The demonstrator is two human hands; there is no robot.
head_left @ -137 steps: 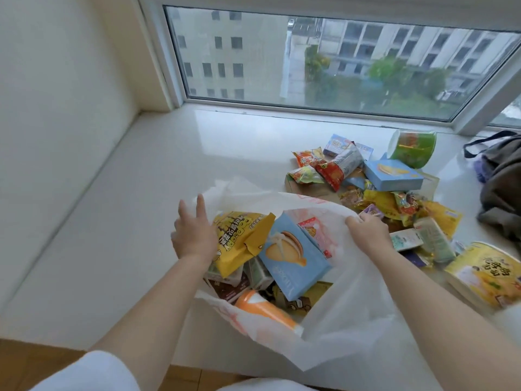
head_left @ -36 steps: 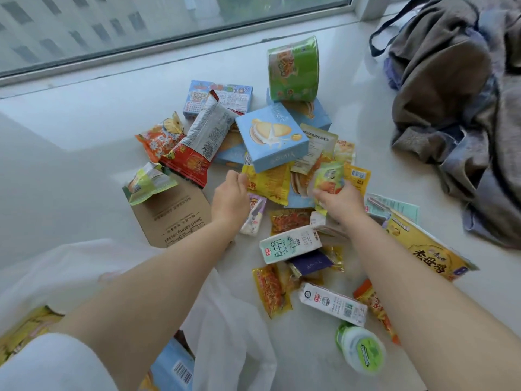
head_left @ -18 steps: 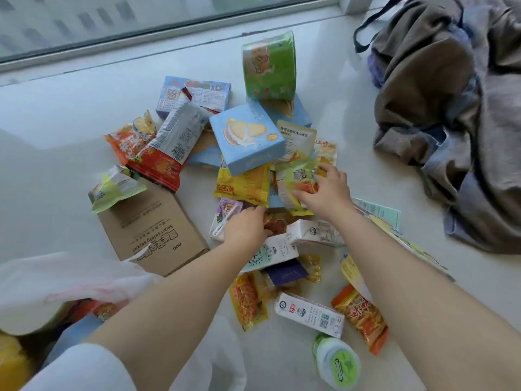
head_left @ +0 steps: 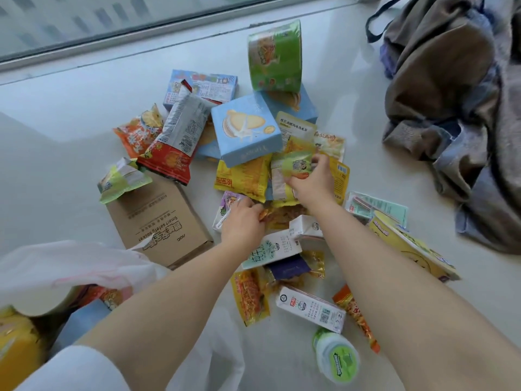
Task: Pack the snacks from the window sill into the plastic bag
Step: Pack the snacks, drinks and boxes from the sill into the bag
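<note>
**A:** From the head view, what is each hand doing?

**B:** The right hand (head_left: 311,184) has its fingers curled round a green-topped packet (head_left: 294,166), pinching it at the middle of the snack heap, just in front of the pale blue biscuit box (head_left: 245,131). The left hand (head_left: 243,221) is curled over an orange packet (head_left: 277,214) beside a small purple-and-white sachet (head_left: 227,206); it seems to be pinching the packet's edge, though the fingertips are hidden under the knuckles.

**A:** And the bag?

**B:** The white plastic bag (head_left: 70,266) lies slumped at the lower left, next to the brown cardboard box (head_left: 158,218), with some packets already inside. Its mouth looks half collapsed.

**A:** So how should the grab be done well?

**B:** I'd say lift both packets straight up, so the yellow packet (head_left: 242,176) and the milk carton (head_left: 272,249) lying against them aren't dragged along. These foil packs look slippery and light, so a firm pinch on the sealed edge should hold better than a squeeze on the puffy middle.

**A:** Any risk?

**B:** The left forearm crosses above the bag, so swinging back could flatten the opening. One hand may need to free itself to hold the rim up.
</note>
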